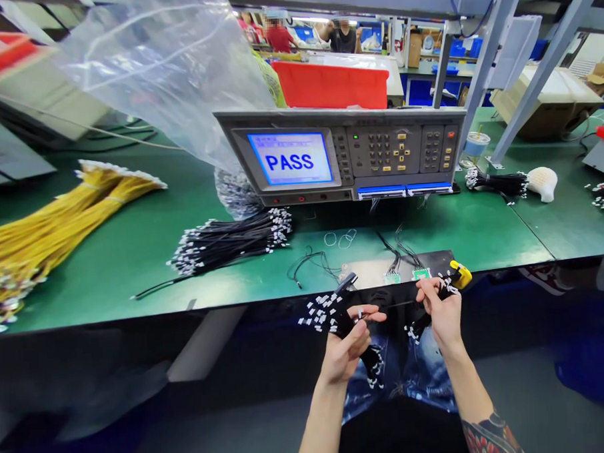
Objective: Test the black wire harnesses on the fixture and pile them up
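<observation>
My left hand (pixel 346 348) is closed around a bundle of black cables (pixel 342 321) with white connectors at both ends. A smaller bundle of the same cables (pixel 420 325) is gripped in my right hand (pixel 443 310). One thin black cable (pixel 403 304) stretches between the fingertips of both hands. Just beyond them, two small green circuit boards (pixel 421 273) with black wires sit on a plate (pixel 367 272) at the table edge. A yellow object (pixel 461 274) is beside my right hand.
A tester (pixel 349 154) with "PASS" on its screen stands on the green table (pixel 254 282). Black cable bundles (pixel 227 241) and yellow cable bundles (pixel 66 230) lie to the left. A clear plastic bag (pixel 175 72) hangs beside the tester. A red bin (pixel 333 85) is behind it.
</observation>
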The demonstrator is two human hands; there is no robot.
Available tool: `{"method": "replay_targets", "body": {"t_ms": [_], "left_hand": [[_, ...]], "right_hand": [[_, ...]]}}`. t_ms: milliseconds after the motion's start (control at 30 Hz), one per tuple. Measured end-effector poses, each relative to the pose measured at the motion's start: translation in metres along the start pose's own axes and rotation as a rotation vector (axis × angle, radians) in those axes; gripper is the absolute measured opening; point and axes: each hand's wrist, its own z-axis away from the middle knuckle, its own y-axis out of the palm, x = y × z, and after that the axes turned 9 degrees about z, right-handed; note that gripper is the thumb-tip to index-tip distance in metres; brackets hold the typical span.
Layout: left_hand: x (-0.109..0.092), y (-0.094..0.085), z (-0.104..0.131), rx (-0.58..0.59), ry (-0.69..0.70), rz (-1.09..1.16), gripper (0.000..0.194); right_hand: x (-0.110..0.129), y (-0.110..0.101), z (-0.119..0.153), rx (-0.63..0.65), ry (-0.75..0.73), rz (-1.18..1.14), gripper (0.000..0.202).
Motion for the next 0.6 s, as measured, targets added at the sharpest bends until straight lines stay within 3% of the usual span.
{"method": "replay_targets", "body": {"t_ms": [200, 300, 433, 500, 600], "left_hand": [[0.017, -0.012, 0.003, 0.025, 0.02, 0.063, 0.027], [0.016, -0.009, 0.002, 0.094, -0.007, 0.099, 0.025], [0.01, -0.002, 0.0, 0.187, -0.033, 0.125, 0.037], [0.007, 0.001, 0.0, 0.161, -0.008, 0.103, 0.037], [0.004, 0.004, -0.002, 0.027, 0.036, 0.034, 0.037]], "right_hand": [[0.005, 0.004, 0.002, -0.011, 0.055, -0.081, 0.038], [0.007, 0.003, 0.002, 0.0, 0.079, -0.119, 0.038], [0.011, 0.003, 0.002, 0.007, 0.099, -0.135, 0.038], [0.012, 0.003, 0.002, 0.005, 0.103, -0.148, 0.038], [0.012, 0.003, 0.002, 0.014, 0.113, -0.17, 0.038]]}}
